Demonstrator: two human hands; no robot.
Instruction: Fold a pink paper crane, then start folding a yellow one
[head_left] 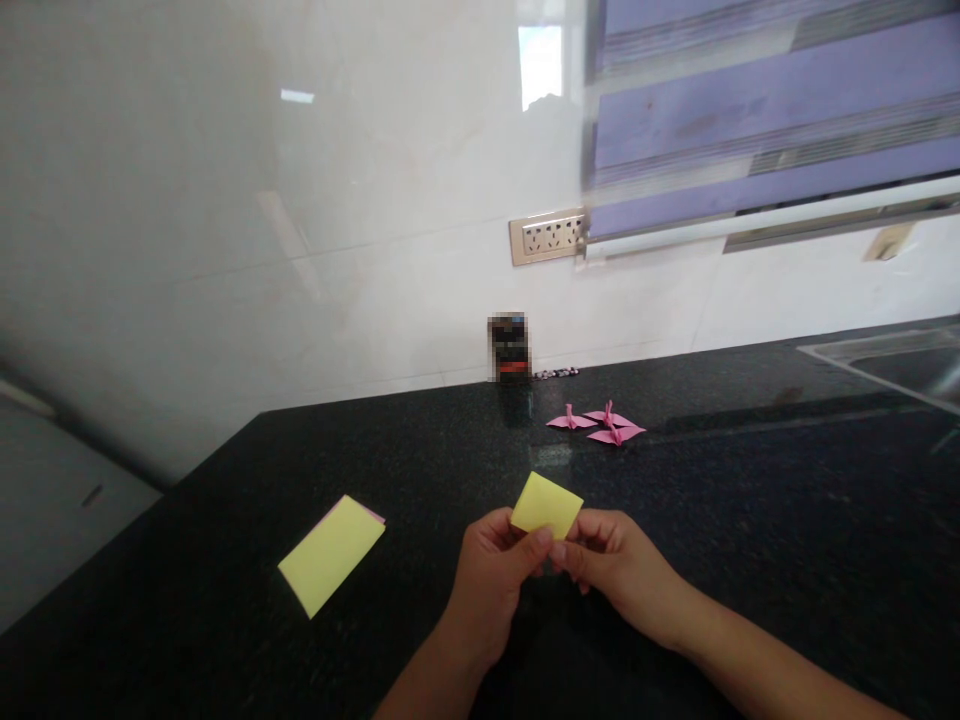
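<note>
A small folded square of yellow paper (548, 503) is held up over the dark countertop, one corner pointing away from me. My left hand (499, 565) pinches its near left side, with the thumb on top. At the near right edge, my right hand (611, 550) grips the same paper between thumb and curled fingers. Both thumb tips almost meet at the near corner. The fingers beneath the paper are mostly hidden. Left of my hands lies a stack of yellow paper (332, 556), with a pink edge showing under it.
Three pink origami cranes (611, 428) sit on the black speckled countertop (420, 450) beyond my hands. A blurred dark object (510, 347) leans near the wall. Behind are a socket panel (547, 236) and a purple blind (750, 120). A sink edge (862, 370) shows at right.
</note>
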